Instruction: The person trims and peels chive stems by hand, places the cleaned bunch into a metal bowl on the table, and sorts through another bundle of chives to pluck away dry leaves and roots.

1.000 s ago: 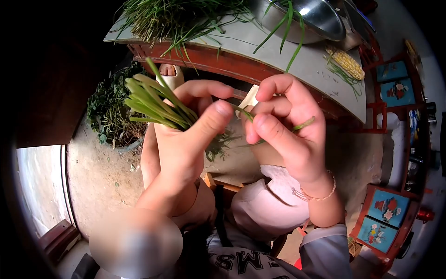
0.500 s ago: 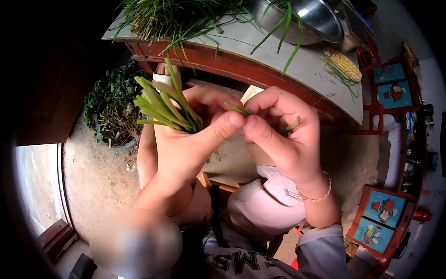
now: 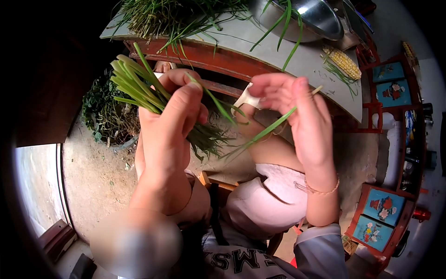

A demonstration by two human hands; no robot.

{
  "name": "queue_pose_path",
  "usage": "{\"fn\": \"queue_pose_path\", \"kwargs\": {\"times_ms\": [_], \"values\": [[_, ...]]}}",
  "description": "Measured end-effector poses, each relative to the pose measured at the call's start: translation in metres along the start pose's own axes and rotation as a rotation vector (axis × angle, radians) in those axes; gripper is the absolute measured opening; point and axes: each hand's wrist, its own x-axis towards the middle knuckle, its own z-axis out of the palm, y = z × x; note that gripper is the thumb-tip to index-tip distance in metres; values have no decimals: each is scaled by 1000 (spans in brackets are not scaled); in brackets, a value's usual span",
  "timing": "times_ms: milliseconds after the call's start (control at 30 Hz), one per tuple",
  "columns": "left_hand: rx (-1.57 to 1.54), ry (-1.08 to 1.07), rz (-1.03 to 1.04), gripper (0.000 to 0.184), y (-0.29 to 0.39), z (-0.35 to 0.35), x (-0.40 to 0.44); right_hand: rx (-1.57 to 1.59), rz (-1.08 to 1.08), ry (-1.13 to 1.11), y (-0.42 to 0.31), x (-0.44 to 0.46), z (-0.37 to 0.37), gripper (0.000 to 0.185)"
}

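My left hand [image 3: 169, 111] is closed round a bunch of green stalks [image 3: 139, 88], with pale ends sticking out to the left and leafy ends hanging below to the right. Between its thumb and forefinger is pinched a thin green strip [image 3: 213, 100]. Apart from it, on the right, my right hand [image 3: 304, 116] holds one long green stalk [image 3: 274, 125] between the thumb and the fingers. The stalk's pale end points up past the thumb, and its leaf slants down to the left.
Ahead stands a table [image 3: 223, 39] with a heap of green stalks [image 3: 162, 16], a metal bowl [image 3: 316, 21] and a corn cob [image 3: 343, 63]. A tub of leafy greens [image 3: 111, 116] is on the floor at left. Red cabinets [image 3: 395, 88] with blue panels line the right.
My hands came together and then moved apart. A strip now hangs from my left fingertips, and the stalk in my right hand extends down to the left.
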Motion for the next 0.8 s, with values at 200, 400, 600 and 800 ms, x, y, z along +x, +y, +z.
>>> {"fn": "queue_pose_path", "kwargs": {"times_ms": [200,400,600,800], "values": [[-16,15,-33,9,1,4,-1,90,3,80,-6,2,-14,32],[72,-2,-44,10,0,9,-3,-92,-90,-40,-5,-3,9,8],[172,-78,-111,9,-1,13,-5,-204,-24,-131,-1,-5,13,7],[200,-85,-69,8,-3,12,-3,-145,2,-85,3,-3,12,4]]}}
